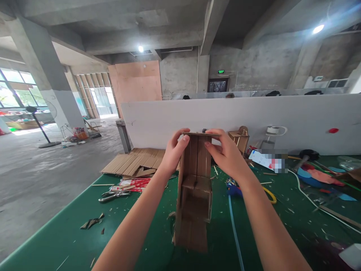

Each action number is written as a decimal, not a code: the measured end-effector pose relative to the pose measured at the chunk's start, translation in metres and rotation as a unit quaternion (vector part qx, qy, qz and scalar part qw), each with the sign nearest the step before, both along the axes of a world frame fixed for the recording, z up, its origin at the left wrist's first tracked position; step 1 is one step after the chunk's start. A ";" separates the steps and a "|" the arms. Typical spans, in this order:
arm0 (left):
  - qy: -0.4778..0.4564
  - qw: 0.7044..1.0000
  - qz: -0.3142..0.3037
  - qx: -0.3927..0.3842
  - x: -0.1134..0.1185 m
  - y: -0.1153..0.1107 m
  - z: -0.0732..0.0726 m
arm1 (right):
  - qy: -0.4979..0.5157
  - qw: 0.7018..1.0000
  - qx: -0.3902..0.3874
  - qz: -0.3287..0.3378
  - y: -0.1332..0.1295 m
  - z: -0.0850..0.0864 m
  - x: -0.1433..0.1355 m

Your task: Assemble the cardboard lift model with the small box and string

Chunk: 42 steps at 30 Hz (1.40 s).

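Note:
A tall, narrow cardboard structure point(196, 203) with a box-like compartment in its lower half is in front of me over the green table. My left hand point(178, 148) grips its upper left corner, thumb on the near face. At the upper right corner my right hand point(221, 146) is closed on the same structure, with fingers over the top edge. A flat cardboard piece lies across the top, between the two hands. Beyond my right hand stands a smaller cardboard model point(239, 138) with a round part on top. The far side of the structure is hidden.
Corrugated cardboard sheets point(135, 160) lie at the table's back left, with pliers point(114, 194) and red-white packets point(132, 184) nearer. On the right are a phone point(266, 160), a white cable point(303, 194) and a blue glue gun point(234, 189). A white partition point(175, 116) borders the back.

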<state>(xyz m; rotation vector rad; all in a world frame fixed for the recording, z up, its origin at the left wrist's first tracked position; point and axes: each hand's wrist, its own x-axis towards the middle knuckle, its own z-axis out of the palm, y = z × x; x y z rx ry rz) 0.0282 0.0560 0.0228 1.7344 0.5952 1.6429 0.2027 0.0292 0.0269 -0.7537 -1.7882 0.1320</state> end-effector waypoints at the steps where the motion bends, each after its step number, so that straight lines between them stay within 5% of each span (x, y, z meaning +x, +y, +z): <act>1: -0.003 1.000 -0.013 -0.011 0.000 0.000 -0.001 | -0.002 1.000 0.004 -0.001 0.000 0.000 0.000; 13: 0.001 0.998 -0.047 0.043 -0.009 -0.024 -0.005 | -0.019 1.000 0.001 0.025 -0.018 0.006 0.000; 25: 0.019 0.987 0.037 0.154 -0.016 -0.049 -0.006 | -0.071 0.996 0.011 0.046 -0.035 0.015 0.008; 42: 0.015 0.985 0.024 0.173 0.005 -0.023 -0.009 | -0.073 0.996 0.043 -0.004 -0.019 0.011 0.020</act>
